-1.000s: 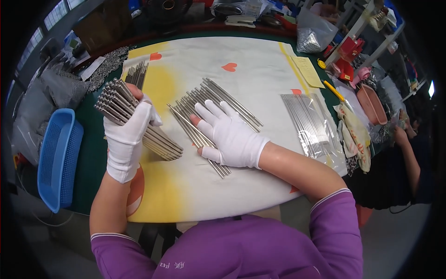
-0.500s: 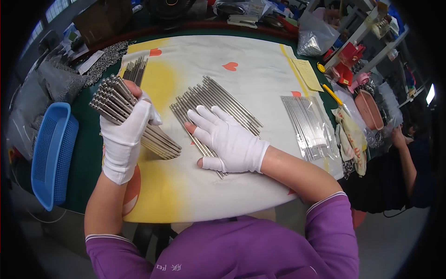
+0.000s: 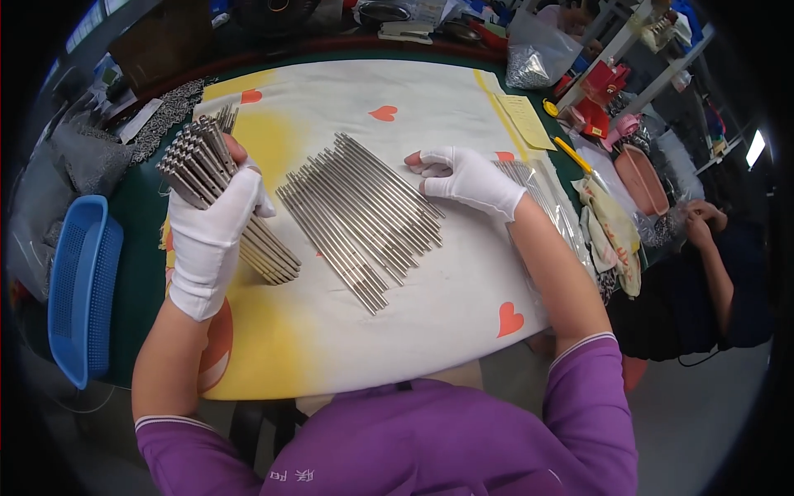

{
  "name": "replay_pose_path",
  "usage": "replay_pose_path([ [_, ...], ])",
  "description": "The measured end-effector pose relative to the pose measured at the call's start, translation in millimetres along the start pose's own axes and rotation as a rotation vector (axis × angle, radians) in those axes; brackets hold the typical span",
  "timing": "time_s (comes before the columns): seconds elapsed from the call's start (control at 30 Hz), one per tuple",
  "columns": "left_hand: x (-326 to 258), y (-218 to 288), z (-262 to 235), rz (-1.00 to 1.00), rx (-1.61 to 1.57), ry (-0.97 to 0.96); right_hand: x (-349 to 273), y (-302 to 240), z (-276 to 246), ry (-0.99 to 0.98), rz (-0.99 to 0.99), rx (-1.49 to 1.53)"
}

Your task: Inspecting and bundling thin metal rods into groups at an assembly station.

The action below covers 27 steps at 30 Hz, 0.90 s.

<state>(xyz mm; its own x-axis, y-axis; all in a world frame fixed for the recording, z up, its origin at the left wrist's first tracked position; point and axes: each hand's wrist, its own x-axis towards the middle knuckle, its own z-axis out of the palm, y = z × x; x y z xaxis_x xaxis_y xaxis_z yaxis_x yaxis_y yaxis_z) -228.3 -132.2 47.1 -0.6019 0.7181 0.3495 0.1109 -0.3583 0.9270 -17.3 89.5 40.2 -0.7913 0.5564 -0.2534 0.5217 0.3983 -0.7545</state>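
My left hand [image 3: 213,227], in a white glove with bare fingertips, is closed around a thick bundle of metal rods [image 3: 269,252]. The bundle is tilted, its grooved ends up at the left and its other ends low over the cloth. In the middle of the cloth, a row of loose metal rods [image 3: 364,217] lies side by side, slanting, with uneven ends. To the right of that row hovers my right hand [image 3: 475,182], gloved likewise, its thumb and fingers apart and nothing between them. Partly hidden behind its wrist is a clear bag of thin rods [image 3: 550,202].
A patterned cloth [image 3: 430,331] covers the table. More rods [image 3: 226,118] lie behind the bundle. At the left stands a blue basket [image 3: 83,289]; at the right are a yellow note [image 3: 525,122], a yellow cutter [image 3: 572,155], a rag [image 3: 608,223] and a pink basket [image 3: 643,180]. Another person [image 3: 695,289] sits beyond.
My right hand has lifted off the loose rods and moved right, toward the bagged rods. The left hand keeps its grip on the bundle. The whole view has shifted slightly.
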Motion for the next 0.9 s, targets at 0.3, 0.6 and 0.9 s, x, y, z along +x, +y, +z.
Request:
replay_pose_path([
  [0.3, -2.0, 0.3, 4.0, -0.017, 0.139, 0.039, -6.6, 1.3, 12.2, -0.007, -0.090, 0.018],
  [0.6, -3.9, -0.7, -1.6, -0.002, 0.088, 0.002, -7.4, 14.6, 18.4, 0.040, -0.319, 0.028],
  [0.9, -4.6, -0.9, -0.7, 0.023, 0.071, -0.032, -4.0, 17.2, 17.1, 0.046, -0.439, -0.086],
])
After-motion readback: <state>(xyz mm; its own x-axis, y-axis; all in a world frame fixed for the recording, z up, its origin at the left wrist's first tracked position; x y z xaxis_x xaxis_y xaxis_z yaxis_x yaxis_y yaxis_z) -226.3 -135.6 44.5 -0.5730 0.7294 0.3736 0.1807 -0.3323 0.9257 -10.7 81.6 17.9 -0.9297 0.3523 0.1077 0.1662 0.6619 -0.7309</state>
